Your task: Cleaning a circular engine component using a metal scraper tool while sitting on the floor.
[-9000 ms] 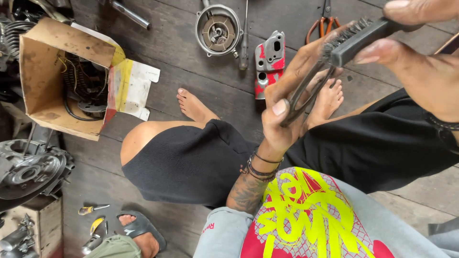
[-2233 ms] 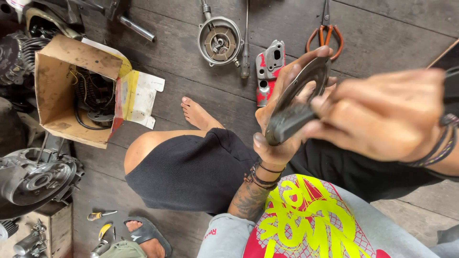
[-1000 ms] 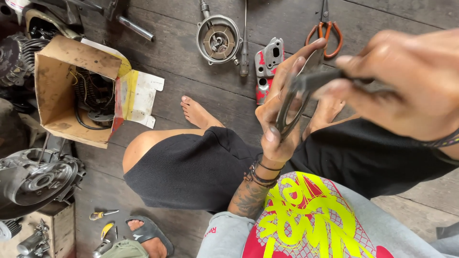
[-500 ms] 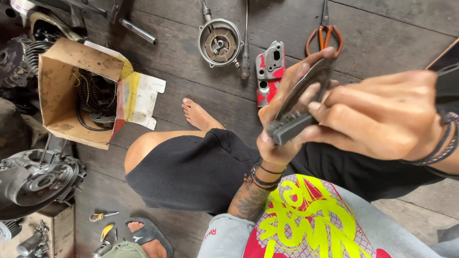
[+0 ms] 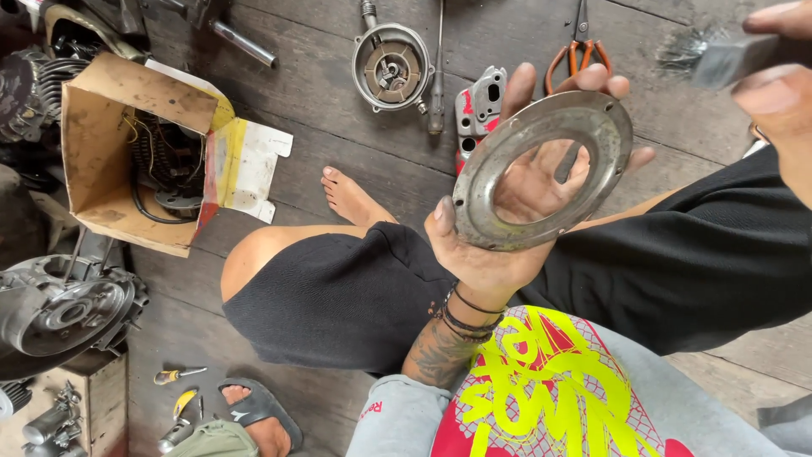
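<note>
From the head camera, the left hand (image 5: 516,211) holds up a flat metal ring plate (image 5: 541,169), palm showing through its hole, thumb hooked on the lower-left rim and fingers spread behind the upper edge. The right hand (image 5: 782,93), at the top right corner, pinches a wire brush (image 5: 719,57) between thumb and fingers, well apart from the ring. Below on the plank floor (image 5: 313,152) lie orange-handled scissors (image 5: 575,51), a round engine part (image 5: 391,66) and an open cardboard box (image 5: 127,152).

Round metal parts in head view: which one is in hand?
The flat metal ring, open through its centre, held up in the left hand. The round housing and engine casing lie on the floor.
</note>
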